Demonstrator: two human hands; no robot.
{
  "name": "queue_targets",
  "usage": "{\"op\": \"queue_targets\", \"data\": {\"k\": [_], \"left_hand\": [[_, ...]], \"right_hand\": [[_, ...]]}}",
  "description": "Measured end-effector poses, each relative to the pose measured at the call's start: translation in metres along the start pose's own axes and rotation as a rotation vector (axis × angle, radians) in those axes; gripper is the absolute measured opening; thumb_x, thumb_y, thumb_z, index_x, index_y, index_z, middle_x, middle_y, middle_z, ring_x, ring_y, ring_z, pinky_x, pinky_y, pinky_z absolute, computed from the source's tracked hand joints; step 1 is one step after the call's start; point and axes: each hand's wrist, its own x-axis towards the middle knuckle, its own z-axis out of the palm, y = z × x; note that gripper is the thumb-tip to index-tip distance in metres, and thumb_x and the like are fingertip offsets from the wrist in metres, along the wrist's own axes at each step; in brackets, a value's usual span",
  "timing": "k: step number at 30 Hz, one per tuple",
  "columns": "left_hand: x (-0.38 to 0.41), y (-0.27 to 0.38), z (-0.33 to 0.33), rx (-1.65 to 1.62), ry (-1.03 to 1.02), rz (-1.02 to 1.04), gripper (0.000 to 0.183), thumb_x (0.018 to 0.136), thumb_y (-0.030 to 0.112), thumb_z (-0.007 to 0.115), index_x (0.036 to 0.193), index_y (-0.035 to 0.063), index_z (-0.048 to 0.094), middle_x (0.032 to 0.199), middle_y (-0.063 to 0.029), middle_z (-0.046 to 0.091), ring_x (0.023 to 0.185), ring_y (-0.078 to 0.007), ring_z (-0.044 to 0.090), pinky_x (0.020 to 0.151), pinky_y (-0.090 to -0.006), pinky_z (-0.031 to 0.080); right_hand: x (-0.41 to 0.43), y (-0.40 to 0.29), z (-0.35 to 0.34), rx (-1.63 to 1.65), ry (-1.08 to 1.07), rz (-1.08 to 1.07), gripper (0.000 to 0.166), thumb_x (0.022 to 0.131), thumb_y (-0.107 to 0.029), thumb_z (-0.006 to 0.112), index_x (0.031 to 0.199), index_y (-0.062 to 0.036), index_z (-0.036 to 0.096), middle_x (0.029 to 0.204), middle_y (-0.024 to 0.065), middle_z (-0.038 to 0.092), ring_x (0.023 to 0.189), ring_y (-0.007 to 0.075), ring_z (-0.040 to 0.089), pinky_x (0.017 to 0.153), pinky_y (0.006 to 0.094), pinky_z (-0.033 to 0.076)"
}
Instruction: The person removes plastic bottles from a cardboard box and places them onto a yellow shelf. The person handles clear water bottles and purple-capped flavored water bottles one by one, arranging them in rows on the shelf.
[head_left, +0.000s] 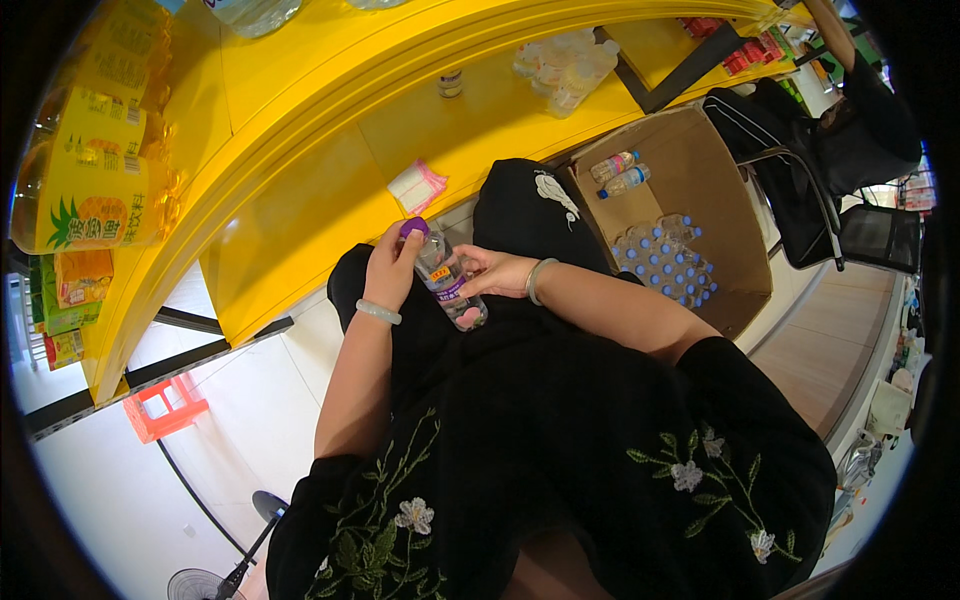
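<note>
A clear plastic bottle (448, 280) with a purple cap and a purple label leans over my lap between both hands. My left hand (393, 261) grips it at the purple cap, thumb and fingers around the top. Around the lower body, by the label, my right hand (495, 274) has hold of it. Just beyond, a folded white cloth with a pink edge (417, 187) lies on the yellow shelf (300, 217). Part of the label is hidden by my right fingers.
A cardboard box (720, 195) on the right holds several blue-capped bottles (664, 259). Clear bottles (566, 71) and a small jar (450, 84) stand on the lower shelf. Large yellow-labelled drink bottles (97, 172) fill the upper left. A pink stool (165, 409) and a black chair (787, 180) flank me.
</note>
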Motion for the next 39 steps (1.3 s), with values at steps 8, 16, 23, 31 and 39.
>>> {"op": "queue_targets", "data": {"k": [8,16,23,31,39], "left_hand": [[-0.007,0.012,0.001,0.051,0.073,0.084,0.027,0.084,0.021,0.053,0.101,-0.0003,0.052,0.081,-0.0063,0.057,0.072,-0.0129,0.052,0.066,-0.0246,0.042],[-0.008,0.021,-0.005,0.072,0.155,0.145,0.026,0.082,0.018,0.054,0.102,0.0012,0.052,0.084,-0.0057,0.055,0.072,-0.0137,0.052,0.066,-0.0242,0.042],[-0.005,0.025,-0.018,0.034,0.234,0.213,0.026,0.083,0.016,0.054,0.103,0.0012,0.051,0.089,-0.0048,0.052,0.076,-0.0134,0.049,0.068,-0.0235,0.040],[-0.003,0.032,-0.020,0.045,0.250,0.272,0.026,0.082,0.015,0.055,0.103,0.0012,0.051,0.091,-0.0049,0.051,0.078,-0.0137,0.049,0.068,-0.0233,0.040],[-0.002,0.032,-0.018,0.052,0.211,0.258,0.025,0.083,0.015,0.054,0.104,0.0015,0.051,0.093,-0.0054,0.051,0.080,-0.0140,0.049,0.069,-0.0236,0.040]], "right_hand": [[-0.003,-0.006,0.007,-0.034,-0.003,-0.076,0.056,0.074,0.003,0.059,0.121,-0.0008,0.031,0.112,0.0119,0.046,0.106,0.0179,0.045,0.093,0.0306,0.035],[0.002,0.001,0.003,-0.016,0.003,-0.134,0.059,0.078,-0.004,0.057,0.128,0.0003,0.026,0.124,0.0110,0.038,0.114,0.0180,0.038,0.096,0.0304,0.031],[-0.006,-0.010,0.010,-0.020,0.182,0.031,0.052,0.084,-0.026,0.053,0.129,-0.0129,0.030,0.122,0.0053,0.042,0.111,0.0165,0.042,0.092,0.0311,0.033],[-0.003,-0.005,0.001,0.033,0.129,0.056,0.057,0.085,-0.026,0.053,0.132,-0.0148,0.023,0.120,0.0068,0.045,0.105,0.0197,0.049,0.091,0.0320,0.035],[-0.004,-0.006,0.002,0.027,0.149,0.054,0.058,0.084,-0.022,0.054,0.132,-0.0131,0.022,0.116,0.0091,0.048,0.105,0.0196,0.050,0.090,0.0324,0.036]]}}
